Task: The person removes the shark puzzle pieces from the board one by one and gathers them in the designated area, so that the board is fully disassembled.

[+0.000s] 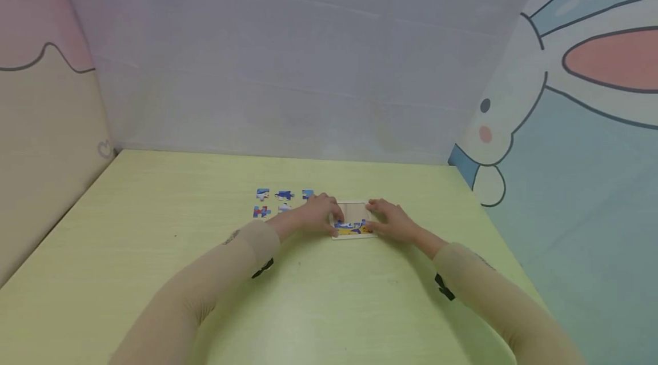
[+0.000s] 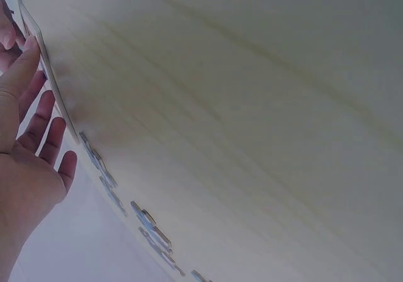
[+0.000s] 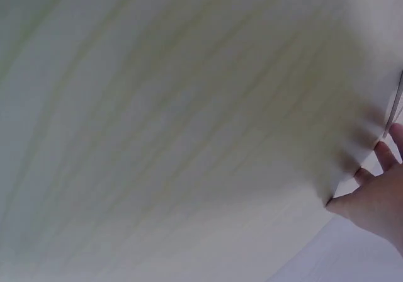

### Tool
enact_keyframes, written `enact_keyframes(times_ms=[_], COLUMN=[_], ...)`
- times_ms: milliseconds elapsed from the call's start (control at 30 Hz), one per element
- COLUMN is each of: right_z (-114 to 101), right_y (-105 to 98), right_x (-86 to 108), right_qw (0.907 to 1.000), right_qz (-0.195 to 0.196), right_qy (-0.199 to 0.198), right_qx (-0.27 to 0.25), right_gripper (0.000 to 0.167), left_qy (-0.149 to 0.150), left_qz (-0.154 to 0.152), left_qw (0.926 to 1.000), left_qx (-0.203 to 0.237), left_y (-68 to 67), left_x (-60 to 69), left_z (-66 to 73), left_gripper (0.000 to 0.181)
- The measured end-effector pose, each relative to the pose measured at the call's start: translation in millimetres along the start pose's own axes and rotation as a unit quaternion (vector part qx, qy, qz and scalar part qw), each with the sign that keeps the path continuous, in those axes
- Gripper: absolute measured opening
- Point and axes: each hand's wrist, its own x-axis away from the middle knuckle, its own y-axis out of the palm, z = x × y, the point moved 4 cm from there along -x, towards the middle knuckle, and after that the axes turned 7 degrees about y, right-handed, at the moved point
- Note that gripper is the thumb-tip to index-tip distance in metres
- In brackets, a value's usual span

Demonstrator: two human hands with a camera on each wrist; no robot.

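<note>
A small wooden puzzle tray [image 1: 354,212] lies on the table with a pale rim. Fitted jigsaw pieces [image 1: 350,229], yellow and blue, fill its near part, while the bare board shows in the far part. My left hand [image 1: 317,213] is at the tray's left side, its thumb by the near left corner and a fingertip over the inside. In the left wrist view, the left hand [image 2: 28,150] has its fingers loosely spread near the tray's edge [image 2: 51,84]. Along the right side rests my right hand [image 1: 394,223], fingers slightly bent; the right wrist view shows its fingertips near the rim.
Several loose jigsaw pieces [image 1: 263,194] lie in two rows left of the tray, partly hidden by the left hand. The pale yellow table [image 1: 308,308] meets a whitish wall [image 1: 277,68] behind. A rabbit-printed wall [image 1: 576,182] stands on the right.
</note>
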Motion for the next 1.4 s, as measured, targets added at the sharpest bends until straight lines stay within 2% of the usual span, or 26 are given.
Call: enact_keyframes(times_ms=[100, 267, 567, 1233, 1400], right_z=[-6, -16, -20, -20, -21], right_y=[3, 4, 6, 9, 9], right_x=[-2.7, -4.3, -3.0, -5.7, -4.5], right_qw=[0.9989, 0.9948, 0.9916, 0.9923, 0.9913], right_qz=[0.029, 0.054, 0.058, 0.07, 0.068], right_qy=[0.021, 0.049, 0.073, 0.059, 0.06], right_qx=[0.031, 0.071, 0.09, 0.083, 0.096], right_gripper=[0.064, 0.073, 0.073, 0.078, 0.078], left_qy=[0.002, 0.01, 0.023, -0.009, -0.007], left_qz=[-0.001, -0.005, 0.001, -0.004, 0.0], left_qw=[1.0, 0.9999, 0.9997, 0.999, 0.9973], left_qx=[0.001, -0.002, -0.002, 0.044, 0.073], left_y=[0.3, 0.2, 1.0, 2.3, 0.6], left_x=[-0.3, -1.0, -1.4, -1.4, -1.0], left_z=[-1.4, -3.0, -3.8, -9.6, -7.8], left_gripper=[0.038, 0.037, 0.039, 0.033, 0.034])
